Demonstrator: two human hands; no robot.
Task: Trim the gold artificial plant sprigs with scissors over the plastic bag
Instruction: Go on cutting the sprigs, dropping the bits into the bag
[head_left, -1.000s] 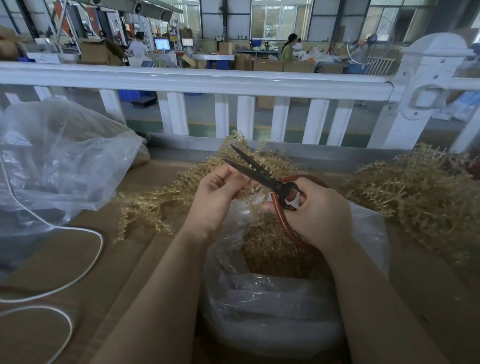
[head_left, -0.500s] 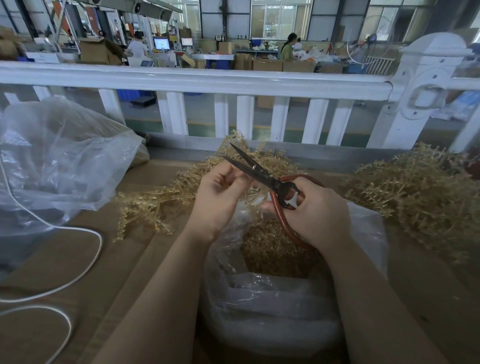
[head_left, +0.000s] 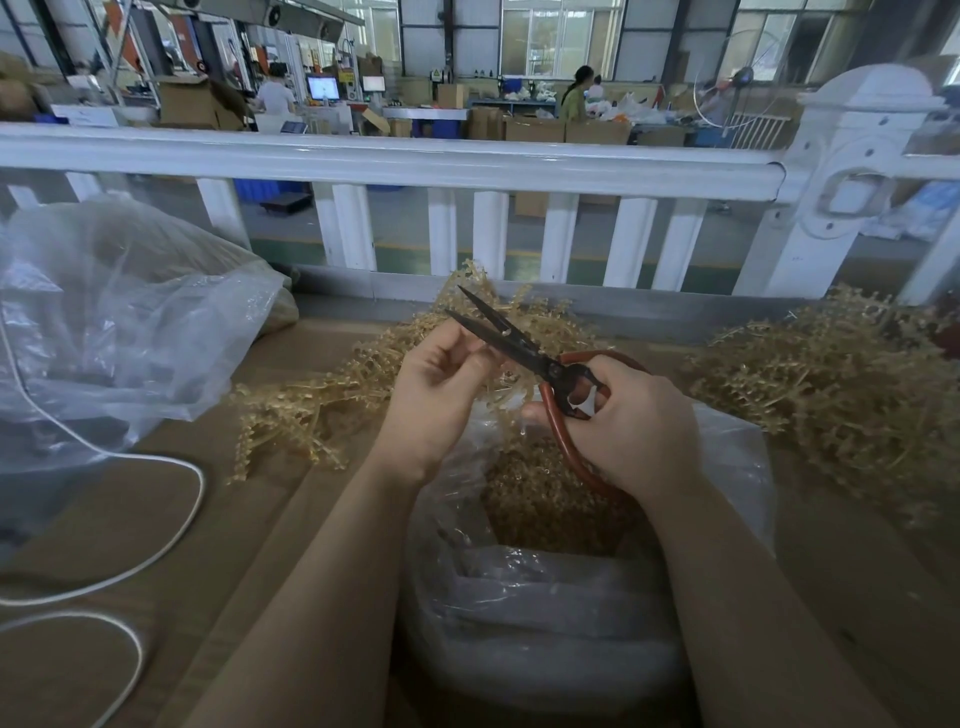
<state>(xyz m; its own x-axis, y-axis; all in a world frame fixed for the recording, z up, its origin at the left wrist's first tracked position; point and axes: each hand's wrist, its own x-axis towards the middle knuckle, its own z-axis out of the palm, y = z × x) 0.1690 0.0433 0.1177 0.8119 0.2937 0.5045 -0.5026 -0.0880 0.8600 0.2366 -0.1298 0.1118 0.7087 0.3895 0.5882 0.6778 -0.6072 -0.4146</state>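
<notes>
Lying pale gold, beaded sprigs (head_left: 311, 410) fill bag (head_left: 727, 467).

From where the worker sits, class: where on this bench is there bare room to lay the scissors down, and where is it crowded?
Bare brown bench top shows between the white cable and the left forearm, below the left sprig pile. Another bare strip lies right of the plastic bag, below the right sprig pile. The back edge by the white railing is crowded with sprigs; the big clear bag fills the far left.

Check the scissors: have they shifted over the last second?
Barely. The scissors, gripped by the right hand, edged slightly up toward the white railing, blades open.
</notes>
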